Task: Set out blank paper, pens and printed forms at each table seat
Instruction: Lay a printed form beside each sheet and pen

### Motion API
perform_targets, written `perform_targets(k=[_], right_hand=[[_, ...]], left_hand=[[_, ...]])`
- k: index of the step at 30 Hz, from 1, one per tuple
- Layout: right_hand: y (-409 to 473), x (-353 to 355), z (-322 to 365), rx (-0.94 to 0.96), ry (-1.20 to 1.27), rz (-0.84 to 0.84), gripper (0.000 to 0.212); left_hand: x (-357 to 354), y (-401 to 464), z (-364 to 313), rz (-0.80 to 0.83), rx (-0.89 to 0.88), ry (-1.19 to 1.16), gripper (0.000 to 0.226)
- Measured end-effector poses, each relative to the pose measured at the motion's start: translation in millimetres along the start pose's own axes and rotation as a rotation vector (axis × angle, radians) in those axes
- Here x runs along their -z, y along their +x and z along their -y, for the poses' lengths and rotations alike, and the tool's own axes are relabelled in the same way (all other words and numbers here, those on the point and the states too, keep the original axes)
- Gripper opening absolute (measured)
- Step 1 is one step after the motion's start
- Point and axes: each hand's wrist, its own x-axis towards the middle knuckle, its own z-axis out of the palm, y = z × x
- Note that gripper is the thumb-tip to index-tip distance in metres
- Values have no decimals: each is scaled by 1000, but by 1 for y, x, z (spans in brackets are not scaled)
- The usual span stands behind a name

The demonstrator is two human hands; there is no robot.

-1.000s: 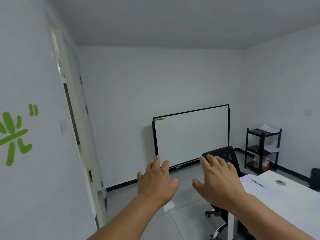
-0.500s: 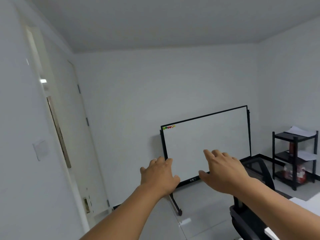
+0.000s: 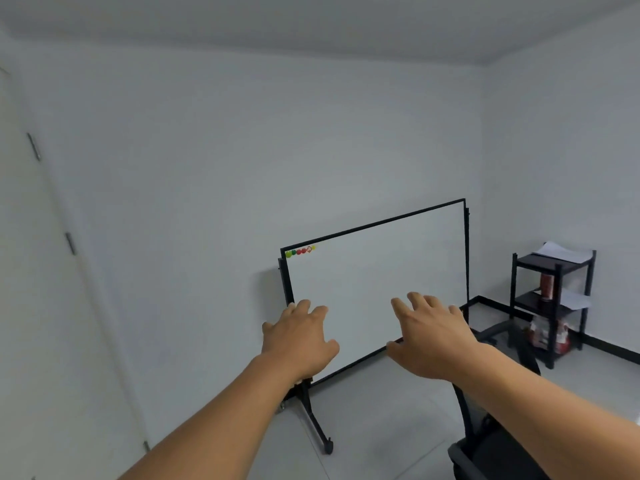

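Head view, room interior. Left hand [image 3: 299, 336]: raised palm-down in the air, fingers spread and relaxed, holding nothing. Right hand [image 3: 431, 336]: same posture beside it, fingers extended, empty. Whiteboard [image 3: 375, 271]: black-framed, on a wheeled stand, set against the far wall directly beyond both hands; a row of coloured magnets [image 3: 299, 251] in its upper left corner. Black shelf unit [image 3: 554, 299]: three tiers, in the right corner, well apart from the hands. Paper sheets [image 3: 562, 252]: white, lying on the shelf's top tier; a further sheet on the middle tier, whether blank or printed cannot be told. Red can [image 3: 547, 286]: upright on the middle tier. Office chair [image 3: 498, 441]: black, low right, under the right forearm, between the person and the shelf. Door [image 3: 41, 271]: white, on the left wall.
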Motion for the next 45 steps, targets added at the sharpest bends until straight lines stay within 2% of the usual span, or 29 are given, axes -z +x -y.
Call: perform_targets(k=[7, 14, 19, 27, 39, 45], right_hand=[[155, -40, 9, -142, -58, 52, 76], [262, -61, -22, -266, -85, 55, 71], [328, -88, -82, -362, -86, 65, 75], [445, -134, -180, -456, 1, 92, 56], [603, -172, -312, -552, -49, 110, 72], [699, -207, -378, -638, -92, 131, 68]], left_hand=[[-40, 167, 51, 75, -159, 4, 73], [-57, 313, 49, 107, -301, 6, 73], [-83, 415, 5, 95, -398, 4, 71], [-115, 566, -65, 127, -425, 22, 71], [-156, 781, -162, 144, -577, 23, 71], [-194, 906, -209, 137, -688, -1, 69]])
